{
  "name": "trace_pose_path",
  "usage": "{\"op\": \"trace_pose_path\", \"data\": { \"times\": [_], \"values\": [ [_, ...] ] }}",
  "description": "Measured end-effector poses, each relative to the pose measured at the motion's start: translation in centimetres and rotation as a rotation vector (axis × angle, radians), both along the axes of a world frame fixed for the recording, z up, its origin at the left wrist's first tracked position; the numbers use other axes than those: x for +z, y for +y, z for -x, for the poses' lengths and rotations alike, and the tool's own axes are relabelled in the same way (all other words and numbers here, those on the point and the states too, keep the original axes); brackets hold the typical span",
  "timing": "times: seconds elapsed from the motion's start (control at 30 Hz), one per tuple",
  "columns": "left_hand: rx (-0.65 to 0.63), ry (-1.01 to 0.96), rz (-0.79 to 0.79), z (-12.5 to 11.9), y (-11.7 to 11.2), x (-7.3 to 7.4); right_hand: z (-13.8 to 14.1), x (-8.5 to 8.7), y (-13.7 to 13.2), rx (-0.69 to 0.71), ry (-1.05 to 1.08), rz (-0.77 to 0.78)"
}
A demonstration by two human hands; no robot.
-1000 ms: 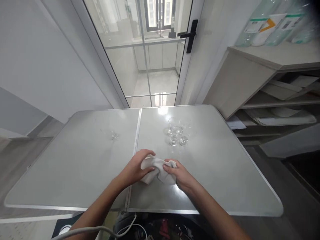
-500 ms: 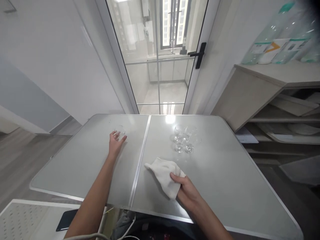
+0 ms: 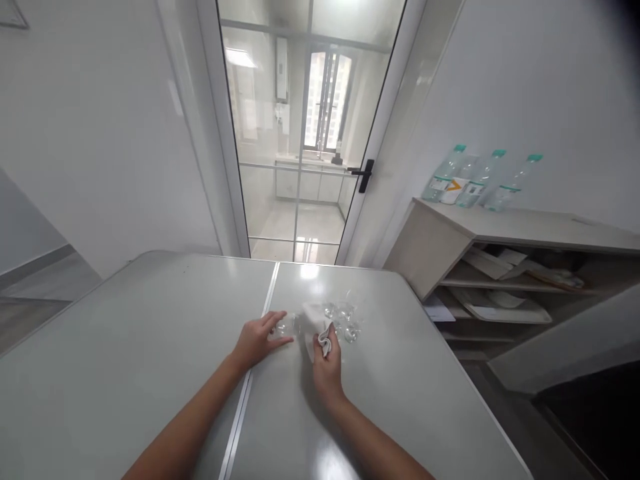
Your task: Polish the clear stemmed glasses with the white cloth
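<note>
Near the seam of the grey table (image 3: 160,347), my left hand (image 3: 257,340) is closed around a clear drinking glass (image 3: 287,325), thumb on the near side and fingers on the far side. A white cloth (image 3: 317,319) is bunched in my right hand (image 3: 327,363), its loose part hanging toward the glass. Just beyond and to the right of the cloth stand several clear stemmed glasses (image 3: 350,331) in a cluster, partly hidden by it. Whether the cloth touches the glass in my left hand I cannot tell.
A glazed door (image 3: 297,220) with a black handle (image 3: 367,177) stands beyond the table's far edge. On the right is a wooden shelf unit (image 3: 440,223) with several plastic bottles (image 3: 473,187) on top and papers and trays inside.
My left hand has brought the glass from the table's left half rightward to the seam. My right hand, with the cloth, has moved forward beside the glasses. The view has tilted up and turned.
</note>
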State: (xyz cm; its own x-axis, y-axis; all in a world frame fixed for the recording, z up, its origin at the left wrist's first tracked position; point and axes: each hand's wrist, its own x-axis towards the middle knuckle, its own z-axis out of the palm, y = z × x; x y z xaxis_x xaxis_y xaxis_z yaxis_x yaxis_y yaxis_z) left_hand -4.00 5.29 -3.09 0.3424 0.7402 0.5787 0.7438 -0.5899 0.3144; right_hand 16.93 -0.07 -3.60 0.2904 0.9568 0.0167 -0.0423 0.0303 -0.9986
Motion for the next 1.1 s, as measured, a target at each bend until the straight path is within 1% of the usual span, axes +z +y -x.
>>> {"op": "trace_pose_path", "data": {
  "times": [0.1, 0.17, 0.23, 0.3, 0.37, 0.47, 0.53, 0.6, 0.77, 0.97, 1.03, 1.1],
  "values": [
    [0.01, 0.051, -0.084, -0.6, -0.4, -0.7, 0.3, -0.3, 0.9, 0.138, -0.22, -0.163],
    [0.024, 0.079, -0.136, -0.7, -0.3, -0.6, 0.2, -0.3, 1.0, 0.23, -0.34, -0.28],
    [0.021, 0.105, -0.172, -0.8, -0.1, -0.4, 0.1, -0.1, 1.0, 0.267, -0.384, -0.349],
    [-0.001, 0.122, -0.203, -0.8, 0.0, -0.3, 0.0, 0.1, 0.9, 0.31, -0.368, -0.364],
    [-0.058, 0.146, -0.233, -0.8, -0.1, -0.3, -0.1, 0.1, 0.8, 0.363, -0.346, -0.349],
    [-0.154, 0.163, -0.249, -0.5, -0.3, -0.6, -0.3, 0.0, 0.7, 0.435, -0.355, -0.342],
    [-0.182, 0.155, -0.247, -0.3, -0.4, -0.8, -0.3, -0.3, 0.7, 0.469, -0.356, -0.353],
    [-0.178, 0.144, -0.241, -0.1, -0.3, -0.9, -0.3, -0.4, 0.8, 0.475, -0.33, -0.364],
    [-0.14, 0.103, -0.18, -0.2, -0.3, -0.8, -0.6, -0.3, 1.3, 0.428, -0.249, -0.371],
    [-0.144, 0.037, -0.134, -0.4, -0.8, -1.2, -0.6, -0.8, 1.2, 0.364, -0.318, -0.399],
    [-0.127, 0.034, -0.109, -0.5, -0.8, -1.4, -0.3, -0.9, 1.0, 0.377, -0.325, -0.387],
    [-0.125, 0.047, -0.094, -0.6, -0.8, -1.4, -0.1, -0.7, 0.8, 0.414, -0.298, -0.343]
  ]
}}
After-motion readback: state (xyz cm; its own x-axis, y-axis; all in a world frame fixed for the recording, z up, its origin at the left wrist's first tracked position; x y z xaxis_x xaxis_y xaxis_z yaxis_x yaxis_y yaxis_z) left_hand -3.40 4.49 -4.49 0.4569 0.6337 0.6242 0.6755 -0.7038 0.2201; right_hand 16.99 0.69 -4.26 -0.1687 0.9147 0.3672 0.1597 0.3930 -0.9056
